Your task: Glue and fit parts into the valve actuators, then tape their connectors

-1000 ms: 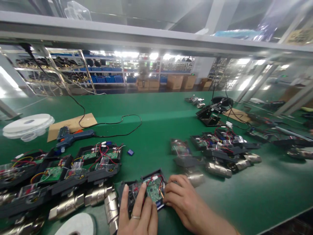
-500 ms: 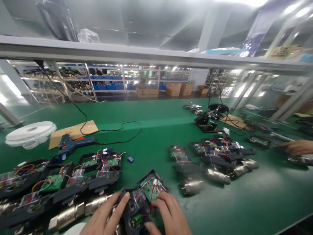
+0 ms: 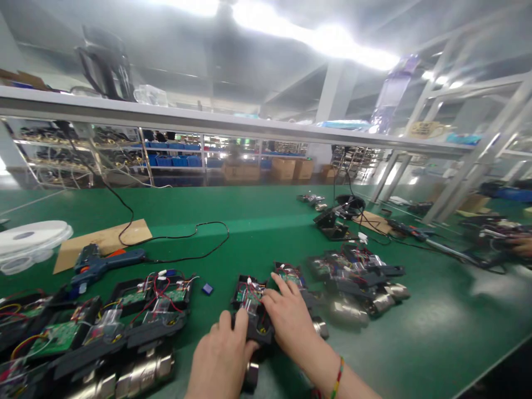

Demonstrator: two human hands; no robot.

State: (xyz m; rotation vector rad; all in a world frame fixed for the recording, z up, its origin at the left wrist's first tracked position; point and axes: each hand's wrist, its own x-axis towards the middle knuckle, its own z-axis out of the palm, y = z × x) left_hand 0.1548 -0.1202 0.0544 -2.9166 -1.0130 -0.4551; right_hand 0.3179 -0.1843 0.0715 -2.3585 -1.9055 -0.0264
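Note:
My left hand is closed round the near end of an electric valve unit, a black open housing with wires and a clear cover. A small box with a green circuit board stands at its far end. My right hand lies between this unit and a similar one just to the right, fingers stretched forward and touching the housing's right edge. Its palm hides part of the second unit, whose metal valve end shows beside the wrist. A small blue part lies to the left.
Rows of similar units stand at left and right. A blue glue gun lies by a cardboard sheet, its black cable looping across the green table. A black stand is further back. Another person's hand shows at far right.
The unit in my hands has moved away from me and to the right, beside another unit. My right hand has shifted forward over the gap between them. The camera view has tilted up.

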